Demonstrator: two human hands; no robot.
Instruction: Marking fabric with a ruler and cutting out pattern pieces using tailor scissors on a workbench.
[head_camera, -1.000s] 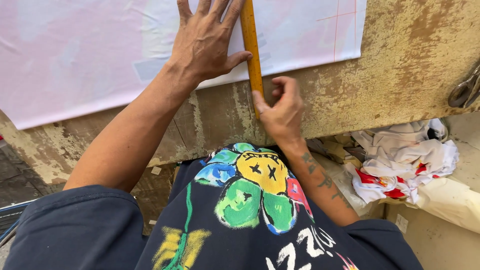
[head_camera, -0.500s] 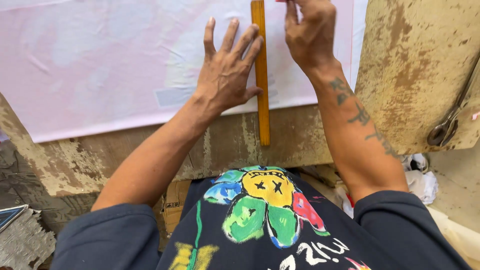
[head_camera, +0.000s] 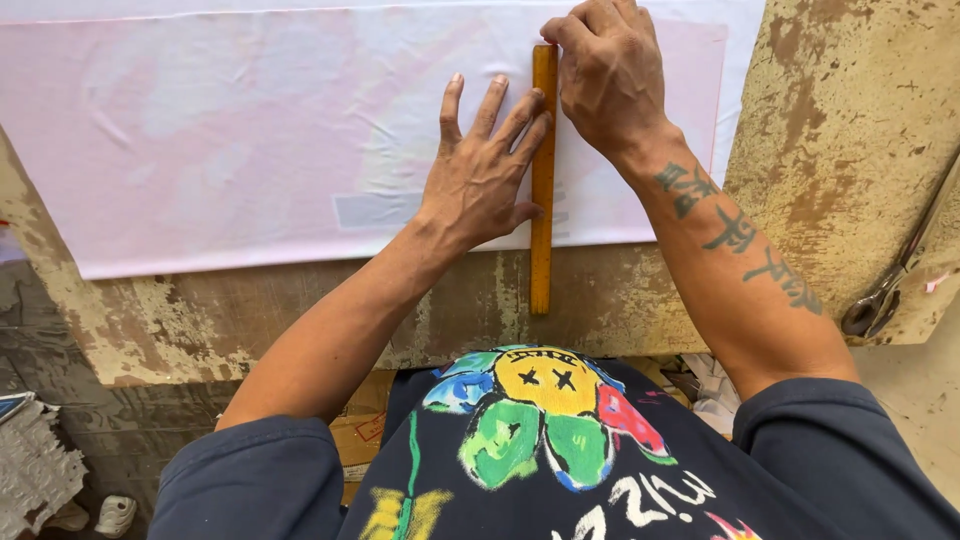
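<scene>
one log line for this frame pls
left hand: flat, pinning yellow wooden ruler | right hand: at ruler top | pale pink fabric sheet

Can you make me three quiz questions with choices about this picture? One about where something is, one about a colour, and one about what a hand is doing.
1. Where do the scissors lie?
A. at the right edge of the table
B. on the pink cloth
C. in the left hand

2. What colour is the ruler?
A. blue
B. yellow-orange
C. black

3. What is the left hand doing?
A. gripping the scissors
B. hanging off the table
C. lying flat with fingers spread beside the ruler

Answers:
1. A, they lie on the worn table, clear of the pink cloth.
2. B, it is a long yellow-orange strip across the cloth.
3. C, its fingertips touch the ruler's left edge, while the right hand sits at the ruler's top end.
</scene>
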